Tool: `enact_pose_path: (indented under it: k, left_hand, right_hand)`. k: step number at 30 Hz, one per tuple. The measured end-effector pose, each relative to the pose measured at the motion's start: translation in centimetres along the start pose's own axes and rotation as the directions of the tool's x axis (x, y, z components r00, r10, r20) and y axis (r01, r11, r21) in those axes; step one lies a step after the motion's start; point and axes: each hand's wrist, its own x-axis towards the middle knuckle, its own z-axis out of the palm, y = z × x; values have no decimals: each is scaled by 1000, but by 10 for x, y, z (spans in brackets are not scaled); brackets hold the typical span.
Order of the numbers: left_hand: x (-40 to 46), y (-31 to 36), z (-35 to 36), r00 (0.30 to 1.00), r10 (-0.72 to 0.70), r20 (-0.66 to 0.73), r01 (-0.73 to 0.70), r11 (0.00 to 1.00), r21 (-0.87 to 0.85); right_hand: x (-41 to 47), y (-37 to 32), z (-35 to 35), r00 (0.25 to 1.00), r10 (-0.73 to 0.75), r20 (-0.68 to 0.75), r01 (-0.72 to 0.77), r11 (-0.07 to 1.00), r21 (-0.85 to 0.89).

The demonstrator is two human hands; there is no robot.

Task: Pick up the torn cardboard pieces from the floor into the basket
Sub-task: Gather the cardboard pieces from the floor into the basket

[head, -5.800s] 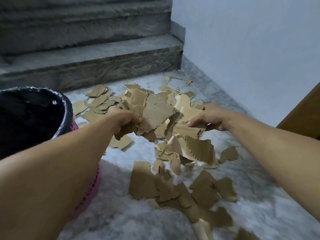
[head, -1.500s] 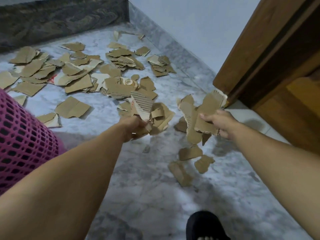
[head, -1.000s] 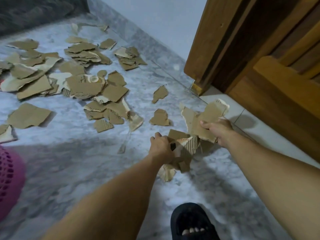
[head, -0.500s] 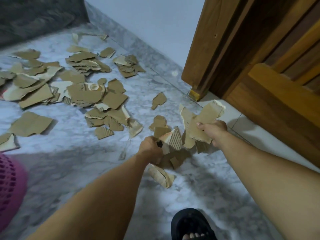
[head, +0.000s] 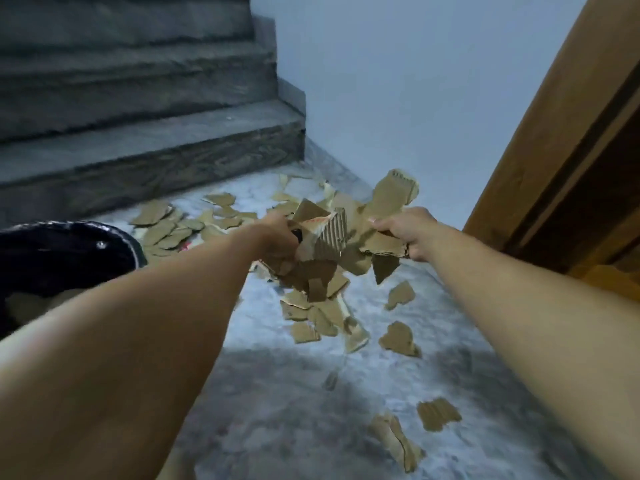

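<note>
here, nearest me, loose scraps (head: 438, 414) lie on the marble floor (head: 277, 410). farther out, my left hand (head: 277, 240) grips a wad of torn cardboard pieces (head: 325, 237) and my right hand (head: 405, 233) pinches a flat bundle (head: 388, 202), both lifted off the floor. the basket (head: 69, 237), black-lined, stands to the left, nearer my left arm; i judge a leftward carry, open room between. beyond: more pieces (head: 166, 230), the stairs (head: 138, 133), the wall (head: 415, 81); a wooden door (head: 571, 133) on the right.

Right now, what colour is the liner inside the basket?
Black and glossy: the liner shows best at the left of the head view.
</note>
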Motion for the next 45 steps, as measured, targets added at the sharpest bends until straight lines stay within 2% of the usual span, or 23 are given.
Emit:
enact_pose_path:
  k: [3, 6, 11, 14, 18, 22, 25, 27, 31, 34, 39, 43, 45]
  left_hand:
    - [-31, -16, -79, 990, -25, -141, 31, 999, 40]
    - [-65, -40, -138, 980, -68, -186, 84, 993, 81]
    - [-134, -114, -200, 924, -246, -294, 288, 952, 108]
    - [-174, -163, -206, 878, -396, -268, 419, 908, 30]
    - [-210, -217, -189, 819, -509, -265, 526, 851, -9]
    - [-223, -257, -158, 757, -606, -246, 581, 796, -171]
    - [-227, -273, -135, 749, -619, -236, 575, 784, -232]
    - [-224, -277, -128, 742, -612, -274, 570, 791, -223]
    - [-210, -262, -130, 736, -570, -365, 533, 820, -207]
    - [-189, -233, -137, 744, -482, -462, 435, 875, -213]
    - [-137, -156, -128, 833, -274, -480, 176, 955, -240]
    - [-90, -97, -96, 902, -131, -411, 28, 969, -246]
    - [-64, -68, -68, 941, -68, -332, -18, 968, -250]
  right_hand:
    - [-8, -61, 44, 990, -97, 107, 98, 995, -12]
    - [-39, -113, 91, 965, -184, 185, 194, 980, -35]
    - [-93, -167, 186, 884, -239, 402, 279, 959, -44]
    - [-127, -171, 242, 819, -238, 522, 320, 944, -73]
    - [-160, -155, 302, 740, -232, 632, 343, 938, -57]
    - [-170, -128, 339, 708, -175, 685, 343, 932, -116]
    - [-171, -107, 349, 707, -120, 697, 405, 877, -260]
    - [-164, -101, 346, 722, -146, 676, 473, 817, -329]
    - [-144, -108, 330, 727, -193, 659, 498, 809, -312]
    - [-129, -120, 300, 725, -197, 660, 489, 822, -291]
    - [-94, -129, 227, 759, -190, 622, 504, 776, -378]
    - [-61, -111, 160, 829, -94, 551, 411, 772, -486]
    - [-44, -89, 122, 868, -36, 496, 338, 773, -537]
